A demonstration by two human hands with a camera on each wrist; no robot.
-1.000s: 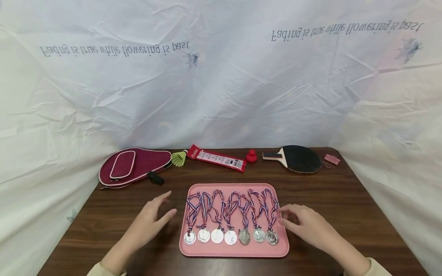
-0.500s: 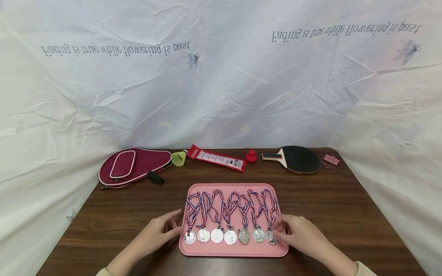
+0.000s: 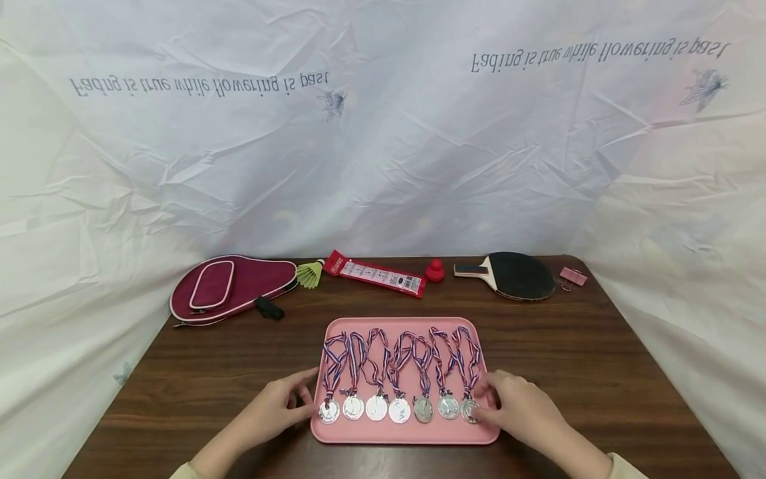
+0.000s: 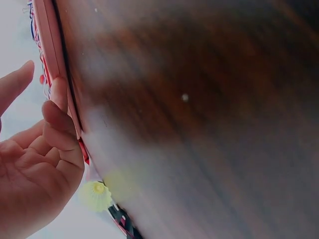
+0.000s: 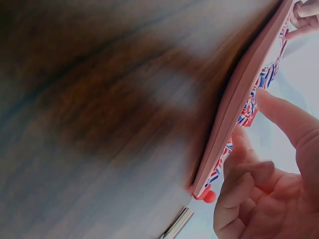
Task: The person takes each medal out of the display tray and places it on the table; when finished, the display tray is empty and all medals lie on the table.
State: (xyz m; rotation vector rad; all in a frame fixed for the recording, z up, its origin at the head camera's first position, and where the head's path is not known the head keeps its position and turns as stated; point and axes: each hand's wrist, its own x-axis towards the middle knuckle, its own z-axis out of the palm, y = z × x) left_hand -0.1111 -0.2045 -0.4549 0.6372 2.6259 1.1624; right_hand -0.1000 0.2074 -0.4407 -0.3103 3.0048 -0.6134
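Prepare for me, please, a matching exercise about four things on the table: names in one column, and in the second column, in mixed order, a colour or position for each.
Things
1. Tray
2. Medals
3. Shuttlecock
4. Bat

Descriptions
A. Black face, handle pointing to the left in the head view
B. Seven in a row
C. Pink, with rounded corners
D. Yellow-green

Right pairs: 1-C, 2-B, 3-D, 4-A
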